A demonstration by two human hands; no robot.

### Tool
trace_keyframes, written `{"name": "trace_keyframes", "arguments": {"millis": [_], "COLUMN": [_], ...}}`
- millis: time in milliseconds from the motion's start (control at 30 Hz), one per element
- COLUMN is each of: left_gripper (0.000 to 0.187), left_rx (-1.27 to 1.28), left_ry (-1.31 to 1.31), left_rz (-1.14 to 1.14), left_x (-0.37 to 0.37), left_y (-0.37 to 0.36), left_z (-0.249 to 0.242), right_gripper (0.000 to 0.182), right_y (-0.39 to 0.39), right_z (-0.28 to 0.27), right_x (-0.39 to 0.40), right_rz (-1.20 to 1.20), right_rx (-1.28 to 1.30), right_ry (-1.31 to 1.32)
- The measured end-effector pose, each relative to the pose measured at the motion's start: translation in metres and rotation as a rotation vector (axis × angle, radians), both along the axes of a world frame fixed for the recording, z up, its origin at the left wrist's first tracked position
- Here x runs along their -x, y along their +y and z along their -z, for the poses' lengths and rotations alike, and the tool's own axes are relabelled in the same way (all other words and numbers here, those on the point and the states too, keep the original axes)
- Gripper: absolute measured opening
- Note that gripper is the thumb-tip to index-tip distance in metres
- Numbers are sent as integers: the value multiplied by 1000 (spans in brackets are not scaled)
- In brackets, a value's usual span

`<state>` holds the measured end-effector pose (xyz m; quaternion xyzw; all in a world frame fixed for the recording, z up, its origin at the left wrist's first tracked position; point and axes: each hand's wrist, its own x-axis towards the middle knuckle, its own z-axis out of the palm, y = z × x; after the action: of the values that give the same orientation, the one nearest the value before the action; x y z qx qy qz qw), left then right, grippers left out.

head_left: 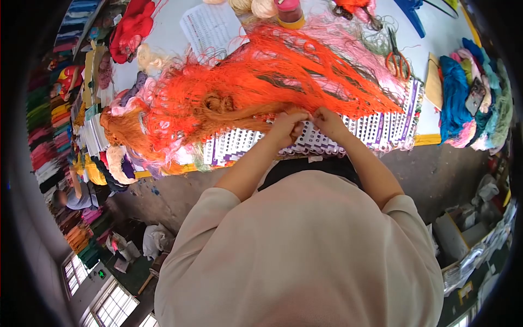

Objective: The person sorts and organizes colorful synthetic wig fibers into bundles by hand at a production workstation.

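Observation:
My left hand (289,129) is closed on a strand of brown-orange thread (245,113), which runs leftward to a coiled bundle. Close beside it, my right hand (331,124) is pinched, fingertips almost meeting the left ones; what it holds is too small to make out. Both hands are over a row of white and purple cards with punched holes (370,128) along the table's near edge. Bright orange-red threads (272,76) spread across the cards and the table behind them. Pink threads (381,73) lie among them toward the right.
Orange-handled scissors (397,62) lie at the right, near blue and green yarn skeins (457,92). A printed sheet (211,30) and a dark pink jar (289,12) are at the back. Red yarn (133,27) is at the left. Another person (79,196) is by yarn shelves far left.

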<state>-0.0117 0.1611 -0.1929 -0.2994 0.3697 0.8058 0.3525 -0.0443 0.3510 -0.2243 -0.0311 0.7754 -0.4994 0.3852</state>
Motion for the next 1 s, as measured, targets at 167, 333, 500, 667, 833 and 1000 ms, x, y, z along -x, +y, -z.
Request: {"name": "trace_keyframes", "arguments": {"millis": [167, 333, 500, 667, 833, 1000], "left_gripper": [27, 19, 22, 27, 17, 30], "left_rx": [107, 595, 1049, 696, 769, 782], "left_ry": [7, 320, 541, 310, 449, 366], "left_rz": [83, 561, 526, 108, -669, -496], "left_x": [4, 0, 3, 43, 66, 51], "left_y": [15, 23, -16, -103, -178, -165], "left_z": [-21, 0, 21, -71, -139, -155], "right_gripper": [22, 24, 35, 36, 35, 35], "right_y": [-1, 0, 3, 0, 0, -3], "right_z": [1, -19, 12, 14, 17, 15], "right_x": [1, 5, 0, -3, -3, -3], "right_rz": [143, 146, -35, -84, -107, -106], "right_rx": [163, 207, 21, -59, -94, -125], "right_ry": [-201, -249, -6, 56, 79, 88]}}
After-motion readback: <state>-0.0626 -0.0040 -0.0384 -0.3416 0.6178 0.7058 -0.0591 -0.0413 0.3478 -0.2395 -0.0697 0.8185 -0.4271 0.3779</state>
